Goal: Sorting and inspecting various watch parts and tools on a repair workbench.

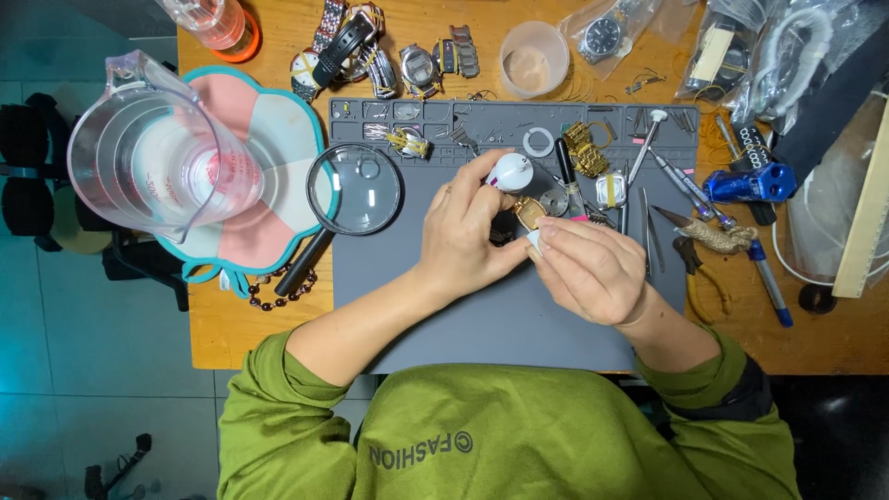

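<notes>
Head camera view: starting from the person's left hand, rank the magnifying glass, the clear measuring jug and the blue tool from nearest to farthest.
From the left hand:
1. Magnifying glass, just beside it on the grey mat's edge.
2. Clear measuring jug, farther out the same way, on the pink and teal pad.
3. Blue tool, across the mat on the opposite side, beyond the right hand.

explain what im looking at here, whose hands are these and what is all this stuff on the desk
This is one picture from a camera worn on a person's head, looking straight down at their own two bare hands over a wooden desk. No machine is involved. The left hand holds a small white round-topped tool. The right hand pinches a small gold-coloured watch case between the two hands. They work above a grey mat. Around it lie a magnifying glass, a clear measuring jug, a heap of wristwatches, a gold watch band, screwdrivers and a blue tool.
</notes>
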